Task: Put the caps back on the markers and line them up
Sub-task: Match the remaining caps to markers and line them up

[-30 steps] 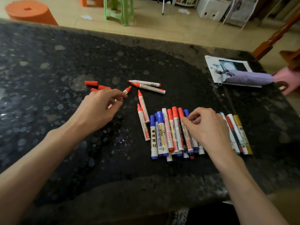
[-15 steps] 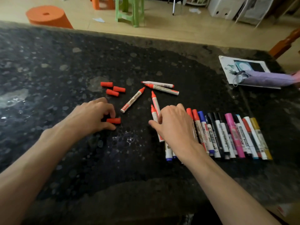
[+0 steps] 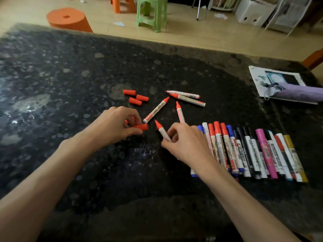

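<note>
half a second ago the left hand [image 3: 115, 127] lay over a red cap [image 3: 143, 126] on the bench [image 3: 70, 75] and the right hand [image 3: 187, 145] reached flat across the near uncapped markers. now each hand has taken its part. the left thumb and fingers are curled in a pinch on the red cap, near the centre of the bench. a further red patch behind these fingers cannot be identified. the right thumb and fingers pinch the barrel of one uncapped red marker [image 3: 162, 131], whose tip points far-left toward the cap, close to it but apart. judgement: capping of this marker is set up but not yet done. the held marker is slim, with a white printed barrel, a red collar and a tapered red tip. four other uncapped red markers [image 3: 156, 110] lie scattered just beyond the hands, with three loose red caps [image 3: 135, 101] to their far left. the row of capped markers [image 3: 253, 151] lies side by side at near right, partly under the right wrist.
</note>
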`<action>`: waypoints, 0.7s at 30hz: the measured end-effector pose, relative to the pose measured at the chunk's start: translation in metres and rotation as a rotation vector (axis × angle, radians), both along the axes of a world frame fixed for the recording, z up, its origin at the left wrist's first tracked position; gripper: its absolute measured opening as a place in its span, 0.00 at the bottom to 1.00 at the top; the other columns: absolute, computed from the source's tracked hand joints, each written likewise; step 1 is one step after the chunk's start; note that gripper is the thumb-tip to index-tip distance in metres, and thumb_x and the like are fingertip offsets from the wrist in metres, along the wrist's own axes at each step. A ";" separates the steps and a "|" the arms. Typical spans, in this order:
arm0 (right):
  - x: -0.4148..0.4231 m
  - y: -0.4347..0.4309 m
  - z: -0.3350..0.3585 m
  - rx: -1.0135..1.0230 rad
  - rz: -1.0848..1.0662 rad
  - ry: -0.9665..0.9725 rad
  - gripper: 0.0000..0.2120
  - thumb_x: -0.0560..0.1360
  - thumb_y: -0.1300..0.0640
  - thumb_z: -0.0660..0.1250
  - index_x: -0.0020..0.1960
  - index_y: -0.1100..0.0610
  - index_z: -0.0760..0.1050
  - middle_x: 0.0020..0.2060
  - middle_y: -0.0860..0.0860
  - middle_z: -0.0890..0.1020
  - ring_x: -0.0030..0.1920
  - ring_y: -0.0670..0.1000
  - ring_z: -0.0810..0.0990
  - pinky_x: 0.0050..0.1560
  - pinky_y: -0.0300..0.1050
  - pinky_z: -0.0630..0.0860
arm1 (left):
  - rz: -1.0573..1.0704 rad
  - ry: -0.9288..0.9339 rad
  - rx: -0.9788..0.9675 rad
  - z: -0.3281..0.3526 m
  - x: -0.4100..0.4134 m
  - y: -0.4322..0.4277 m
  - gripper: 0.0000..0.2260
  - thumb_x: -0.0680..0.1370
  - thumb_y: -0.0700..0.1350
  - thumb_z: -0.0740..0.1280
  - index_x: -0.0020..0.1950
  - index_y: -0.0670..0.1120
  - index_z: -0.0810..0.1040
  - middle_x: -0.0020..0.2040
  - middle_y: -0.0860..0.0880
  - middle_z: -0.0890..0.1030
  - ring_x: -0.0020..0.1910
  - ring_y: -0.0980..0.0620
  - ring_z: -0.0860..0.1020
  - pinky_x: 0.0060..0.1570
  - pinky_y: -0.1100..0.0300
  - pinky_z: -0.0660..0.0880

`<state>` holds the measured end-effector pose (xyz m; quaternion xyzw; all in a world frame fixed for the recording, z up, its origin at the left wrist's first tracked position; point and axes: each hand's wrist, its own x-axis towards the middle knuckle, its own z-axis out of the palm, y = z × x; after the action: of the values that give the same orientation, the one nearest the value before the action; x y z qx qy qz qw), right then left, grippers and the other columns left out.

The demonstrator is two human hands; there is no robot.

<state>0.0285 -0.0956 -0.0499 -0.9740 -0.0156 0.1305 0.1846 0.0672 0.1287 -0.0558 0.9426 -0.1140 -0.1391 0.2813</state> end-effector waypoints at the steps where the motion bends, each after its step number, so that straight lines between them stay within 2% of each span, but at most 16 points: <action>1: 0.001 -0.003 0.003 0.112 -0.003 0.020 0.08 0.77 0.44 0.71 0.53 0.45 0.78 0.43 0.42 0.80 0.46 0.44 0.78 0.45 0.45 0.75 | 0.008 0.002 -0.010 0.000 0.000 -0.001 0.09 0.72 0.57 0.78 0.44 0.62 0.78 0.44 0.61 0.82 0.42 0.64 0.82 0.50 0.59 0.78; 4: 0.003 -0.018 0.009 0.288 0.045 0.004 0.04 0.82 0.47 0.66 0.55 0.44 0.74 0.45 0.41 0.76 0.43 0.40 0.75 0.43 0.40 0.69 | 0.046 0.005 -0.087 0.000 0.002 -0.001 0.09 0.72 0.54 0.78 0.46 0.60 0.79 0.43 0.61 0.84 0.39 0.65 0.82 0.50 0.55 0.81; 7: 0.003 -0.031 0.008 0.264 0.103 -0.011 0.04 0.85 0.47 0.61 0.59 0.42 0.71 0.50 0.40 0.70 0.46 0.39 0.75 0.42 0.37 0.69 | 0.065 0.006 -0.089 0.000 0.004 0.001 0.08 0.73 0.54 0.78 0.47 0.59 0.80 0.42 0.62 0.85 0.39 0.64 0.83 0.51 0.50 0.81; 9: 0.003 -0.034 0.006 0.279 0.132 -0.037 0.06 0.85 0.49 0.61 0.61 0.43 0.72 0.52 0.41 0.69 0.49 0.40 0.75 0.46 0.39 0.73 | 0.062 0.005 -0.107 0.000 0.005 -0.001 0.08 0.73 0.53 0.78 0.46 0.58 0.80 0.41 0.61 0.85 0.37 0.63 0.83 0.51 0.50 0.81; 14: 0.003 -0.035 0.001 0.275 0.144 -0.095 0.07 0.85 0.52 0.62 0.62 0.45 0.75 0.52 0.42 0.69 0.53 0.41 0.73 0.48 0.34 0.67 | 0.045 0.006 -0.153 0.000 0.006 -0.007 0.08 0.73 0.50 0.79 0.47 0.56 0.81 0.42 0.62 0.85 0.38 0.64 0.83 0.52 0.56 0.80; 18: 0.004 -0.033 0.001 0.288 0.170 -0.140 0.08 0.84 0.52 0.64 0.62 0.44 0.76 0.52 0.43 0.71 0.55 0.42 0.73 0.52 0.37 0.71 | 0.002 -0.005 -0.173 -0.004 0.004 -0.012 0.10 0.72 0.50 0.79 0.49 0.58 0.81 0.44 0.61 0.85 0.40 0.65 0.83 0.49 0.60 0.80; 21: 0.004 -0.035 0.005 0.262 0.214 -0.186 0.08 0.84 0.53 0.65 0.61 0.44 0.76 0.48 0.41 0.76 0.52 0.42 0.74 0.52 0.41 0.72 | -0.031 -0.019 -0.192 -0.003 0.003 -0.017 0.07 0.74 0.51 0.76 0.51 0.59 0.84 0.41 0.58 0.85 0.42 0.63 0.83 0.48 0.62 0.79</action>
<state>0.0324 -0.1310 -0.0450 -0.9422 -0.1530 0.0555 0.2929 0.0703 0.1121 -0.0592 0.9108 -0.1441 -0.1227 0.3669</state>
